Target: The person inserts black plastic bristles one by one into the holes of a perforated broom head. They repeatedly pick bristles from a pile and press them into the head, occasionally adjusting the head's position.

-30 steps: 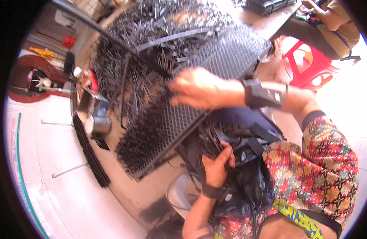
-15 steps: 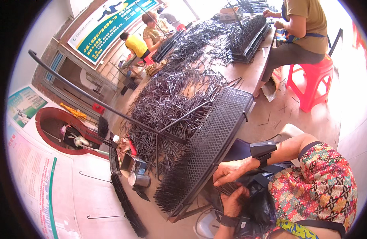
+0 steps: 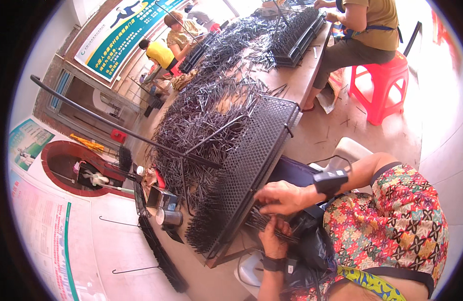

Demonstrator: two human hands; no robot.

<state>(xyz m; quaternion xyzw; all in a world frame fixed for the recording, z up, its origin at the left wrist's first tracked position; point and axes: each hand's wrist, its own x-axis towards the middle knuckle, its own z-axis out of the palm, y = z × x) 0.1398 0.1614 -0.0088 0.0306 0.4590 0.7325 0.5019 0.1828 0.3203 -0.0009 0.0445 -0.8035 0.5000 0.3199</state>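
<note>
My left hand [image 3: 274,240] is closed around a bundle of thin dark bristles [image 3: 257,218], low beside the near edge of a perforated black rack [image 3: 264,131]. Just above the bundle, my right hand [image 3: 285,196] has its fingers bent together by the rack's edge; whatever is between the fingertips is hidden. The tilted rack's near-left end is densely filled with upright dark bristles [image 3: 209,213], while bare holes show over its farther part. A dark device is strapped to my right wrist, and a dark band circles my left wrist.
Loose dark strips [image 3: 201,125] lie heaped on the table [image 3: 291,80]. A long curved black rod [image 3: 106,123] crosses over them. A metal can [image 3: 169,216] and small box [image 3: 162,198] stand at the left edge. Co-workers sit beyond, one on a red stool [image 3: 379,88].
My right hand has lifted from the bundle toward the rack's edge. My left hand, with the bundle, has shifted left and up. The whole view has swung slightly.
</note>
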